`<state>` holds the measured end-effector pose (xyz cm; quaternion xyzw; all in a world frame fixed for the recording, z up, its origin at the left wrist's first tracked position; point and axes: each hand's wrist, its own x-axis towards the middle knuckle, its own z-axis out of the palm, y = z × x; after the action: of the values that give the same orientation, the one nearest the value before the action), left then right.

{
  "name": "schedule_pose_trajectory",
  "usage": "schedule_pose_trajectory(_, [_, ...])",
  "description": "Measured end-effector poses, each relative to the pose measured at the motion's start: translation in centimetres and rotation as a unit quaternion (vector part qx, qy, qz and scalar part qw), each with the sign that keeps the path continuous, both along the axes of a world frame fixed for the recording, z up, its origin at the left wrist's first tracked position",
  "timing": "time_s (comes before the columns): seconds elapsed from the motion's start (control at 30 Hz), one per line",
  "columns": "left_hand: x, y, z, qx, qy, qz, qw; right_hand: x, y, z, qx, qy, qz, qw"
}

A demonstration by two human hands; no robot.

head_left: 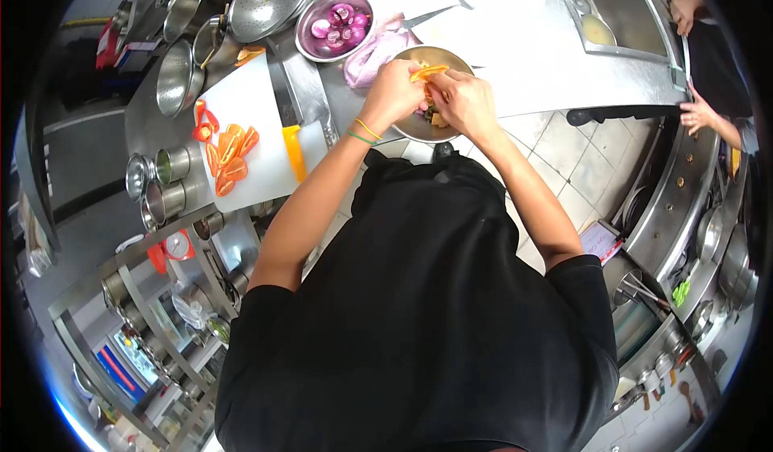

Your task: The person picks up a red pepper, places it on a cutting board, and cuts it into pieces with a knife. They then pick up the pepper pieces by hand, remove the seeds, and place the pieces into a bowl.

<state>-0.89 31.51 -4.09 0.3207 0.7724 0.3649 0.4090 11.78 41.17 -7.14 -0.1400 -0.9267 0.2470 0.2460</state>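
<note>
Over a metal bowl, my left hand and my right hand grip an orange bell pepper piece between their fingers. Small mixed scraps lie inside that bowl. Peeled red onions fill a second metal bowl behind my left hand. A crumpled pinkish bag or cloth lies between the two bowls. On the white cutting board to the left are cut orange-red bell peppers. A yellow-handled tool, perhaps a knife, rests at the board's right edge.
A knife-like blade lies on the white worktop. Metal colanders and pots stand at the upper left. A sink is at the upper right, with another person's hand beside it. Shelving stands lower left.
</note>
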Motion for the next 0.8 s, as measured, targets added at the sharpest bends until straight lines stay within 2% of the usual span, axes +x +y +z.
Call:
schedule_pose_trajectory(0.13, [-0.2, 0.2, -0.9, 0.009, -0.002, -0.008, 1.0, -0.5, 0.5, -0.5, -0.038, 0.008, 0.004, 0.999])
schedule_pose_trajectory(0.2, [0.4, 0.2, 0.3, 0.023, -0.037, 0.033, 0.999, -0.6, 0.4, -0.4, -0.164, 0.025, -0.059, 0.984])
schedule_pose_trajectory(0.23, [0.5, 0.2, 0.2, 0.022, -0.037, 0.036, 0.998, -0.6, 0.6, -0.5, -0.165, 0.025, -0.056, 0.984])
schedule_pose_trajectory(0.3, [0.6, -0.2, -0.1, 0.021, -0.035, 0.059, 0.997, -0.4, 1.3, -0.9, -0.307, 0.003, -0.121, 0.944])
schedule_pose_trajectory(0.33, [0.5, -0.3, -0.3, 0.02, -0.035, 0.061, 0.997, -0.3, 1.4, -1.7, -0.335, 0.04, -0.134, 0.932])
schedule_pose_trajectory(0.43, [0.0, -0.4, -0.8, 0.027, -0.047, 0.075, 0.996, 0.4, 1.7, -1.4, -0.333, 0.035, -0.129, 0.933])
schedule_pose_trajectory(0.63, [-0.4, -1.0, -0.1, 0.048, -0.075, 0.087, 0.992, 1.3, 2.5, -1.0, -0.393, 0.067, -0.174, 0.9])
schedule_pose_trajectory(0.8, [-0.2, -2.3, 0.9, 0.063, -0.019, 0.076, 0.995, 1.5, 2.2, -1.5, -0.4, 0.083, -0.166, 0.898])
